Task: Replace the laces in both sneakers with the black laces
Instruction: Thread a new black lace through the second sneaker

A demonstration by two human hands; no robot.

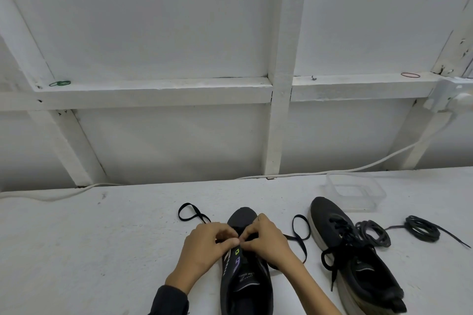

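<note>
White painted bench (102,238) is carrying everything, with a white battened wall behind it. A black mesh sneaker with a printed tongue (245,286) is lying toe-away right in front of me, and it's the one I am lacing. A second black sneaker with a pale sole (353,253) is sitting just to its right, angled. A black lace is already running through its eyelets, ends hanging loose. A clear plastic tub (355,194) is standing behind that one.

A flat black lace (294,237) is looping out onto the bench on both sides of the near sneaker. One coil of dark round cord (382,239) is touching the second sneaker, and another coil (410,226) is lying well to the right.

My left hand (204,245) and right hand (268,240) are meeting over the eyelets toward the toe. The fingers (227,243) of both are curled in and pinching the flat black lace, tips touching.

My read is that I'm threading an early crossover on this shoe. To do it well I'm aiming to:
- keep the lace flat with no twist
- feed the tip cleanly through the eyelet
- even out both sides before the next row
- keep the tongue centred

My hands are covering the eyelets, so I cannot tell which row or which lace end is going in. The bottom edge is cutting off the near sneaker's heel. I'm not able to confirm that the coils are the removed laces.
</note>
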